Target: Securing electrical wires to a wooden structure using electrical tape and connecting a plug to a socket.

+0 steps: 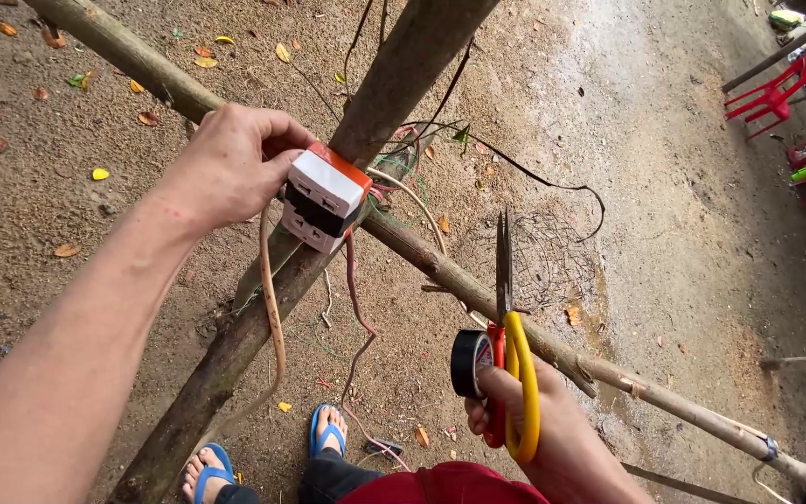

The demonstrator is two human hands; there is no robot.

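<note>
The white socket block (325, 201), orange along its top edge and wrapped round the middle by a black band, was pressed against the thick wooden pole (263, 308), right by the point where that pole crossed the thinner pole (478, 289). It was gripped by the left hand (230, 168), fingers curled tight round its back and upper edge, apparently so that it could be steadied against the timber. Its long axis was tilted, running from upper right down to lower left, roughly along the thick pole, and its socket faces were turned down and towards the camera.

From under the block, wires (356, 299) were seen trailing down towards the dirt ground (683, 215), one pale and thick, one reddish and twisted.

Two things at once were held by the right hand (552, 420), well apart from the block and low beside the thinner pole. The scissors (507, 345), with yellow and red handles, were clasped shut, blades pointed straight up and away from the body, seemingly kept clear of the wires. A roll of black tape (470, 362) was carried against the same fingers, just beside the handles, its open centre turned leftwards.

Blue sandals (328, 431) were planted on the ground below, and red plastic chairs (776, 93) were glimpsed at the far right edge.
</note>
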